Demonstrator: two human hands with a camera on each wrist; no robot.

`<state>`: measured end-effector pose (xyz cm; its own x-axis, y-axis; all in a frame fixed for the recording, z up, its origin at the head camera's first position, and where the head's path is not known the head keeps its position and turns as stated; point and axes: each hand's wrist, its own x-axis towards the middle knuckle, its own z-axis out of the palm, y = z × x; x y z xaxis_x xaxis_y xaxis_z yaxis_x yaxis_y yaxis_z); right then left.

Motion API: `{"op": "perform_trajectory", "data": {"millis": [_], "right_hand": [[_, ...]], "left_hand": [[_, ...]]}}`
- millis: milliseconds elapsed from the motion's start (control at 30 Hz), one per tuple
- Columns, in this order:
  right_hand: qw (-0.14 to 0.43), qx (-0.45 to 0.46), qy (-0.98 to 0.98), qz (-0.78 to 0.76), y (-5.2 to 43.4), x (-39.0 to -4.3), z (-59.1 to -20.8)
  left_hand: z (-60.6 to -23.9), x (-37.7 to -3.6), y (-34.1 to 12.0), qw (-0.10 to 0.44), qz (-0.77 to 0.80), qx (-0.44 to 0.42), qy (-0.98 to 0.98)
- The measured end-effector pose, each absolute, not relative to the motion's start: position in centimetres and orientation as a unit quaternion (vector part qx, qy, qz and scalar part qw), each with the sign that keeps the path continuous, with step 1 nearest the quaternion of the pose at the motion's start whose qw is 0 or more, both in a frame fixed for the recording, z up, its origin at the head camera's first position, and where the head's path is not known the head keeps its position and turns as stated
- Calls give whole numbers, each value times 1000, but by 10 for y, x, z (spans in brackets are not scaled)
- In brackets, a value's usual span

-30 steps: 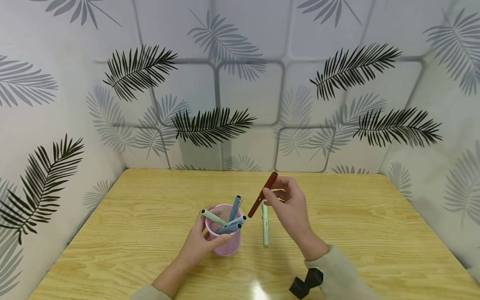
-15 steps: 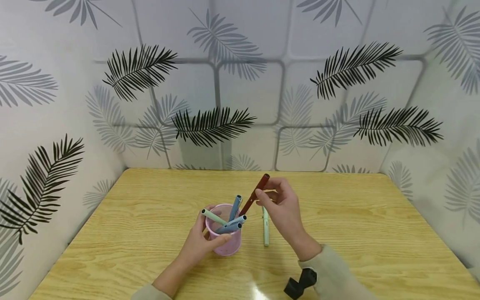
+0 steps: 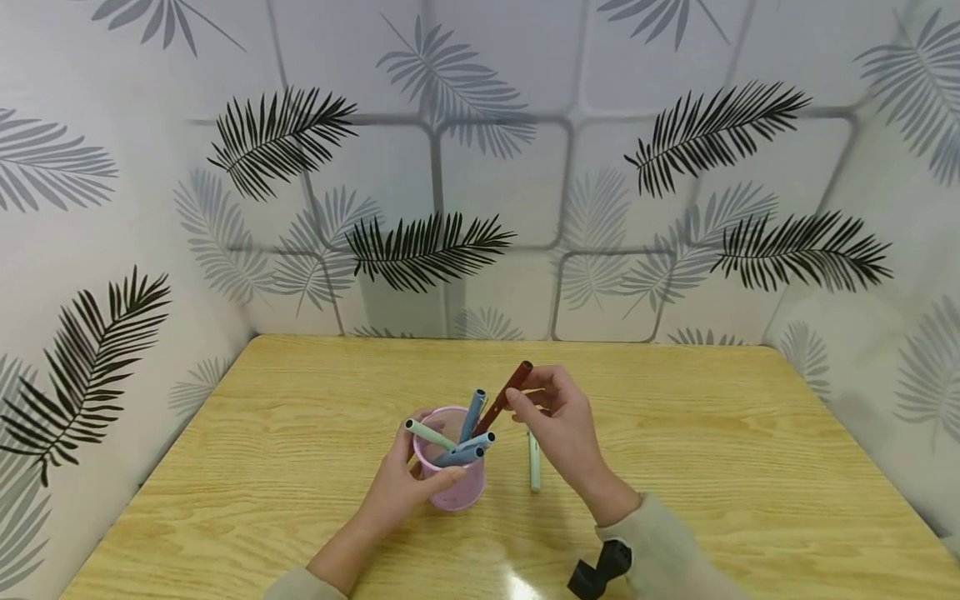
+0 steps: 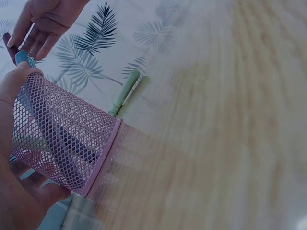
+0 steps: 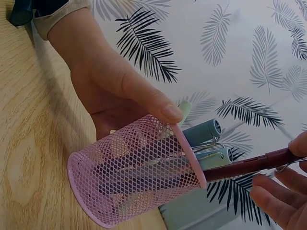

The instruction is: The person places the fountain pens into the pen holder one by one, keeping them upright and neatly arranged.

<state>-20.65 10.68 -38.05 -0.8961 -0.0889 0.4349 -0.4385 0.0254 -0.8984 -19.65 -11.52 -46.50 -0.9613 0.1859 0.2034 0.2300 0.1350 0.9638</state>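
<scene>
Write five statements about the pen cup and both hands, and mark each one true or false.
1. The left hand grips the pink mesh cup. True.
2. The right hand holds a blue pen. False: it pinches the dark red pen.
3. A pale green pen lies on the table beside the cup. True.
4. The cup is empty. False: it holds several pens.
5. The red pen's lower end is over the cup's rim. True.

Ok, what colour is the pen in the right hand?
Dark red; the pen shows best in the right wrist view, entering the pink mesh cup.
</scene>
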Motion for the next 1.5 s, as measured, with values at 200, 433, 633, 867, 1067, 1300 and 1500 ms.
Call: {"op": "perform_trajectory", "data": {"millis": [200, 433, 633, 867, 1067, 1300, 1500], "right_hand": [[115, 197, -727, 647, 102, -194, -366], [94, 202, -759, 611, 98, -190, -365], [78, 211, -773, 593, 96, -190, -370], [32, 223, -781, 583, 98, -191, -376], [20, 220, -776, 591, 99, -193, -380], [19, 218, -783, 582, 99, -193, -380], [16, 208, -786, 582, 102, -193, -380]], "left_hand": [[-464, -196, -114, 15, -646, -144, -750], [-463, -196, -114, 17, -648, -145, -748], [-464, -196, -115, 14, -651, -143, -745], [-452, -190, -114, 3, -652, -137, -746], [-462, -195, -116, 16, -644, -139, -753], [-461, -194, -116, 16, -638, -131, -759], [-462, -195, -115, 17, -638, -134, -758]]}}
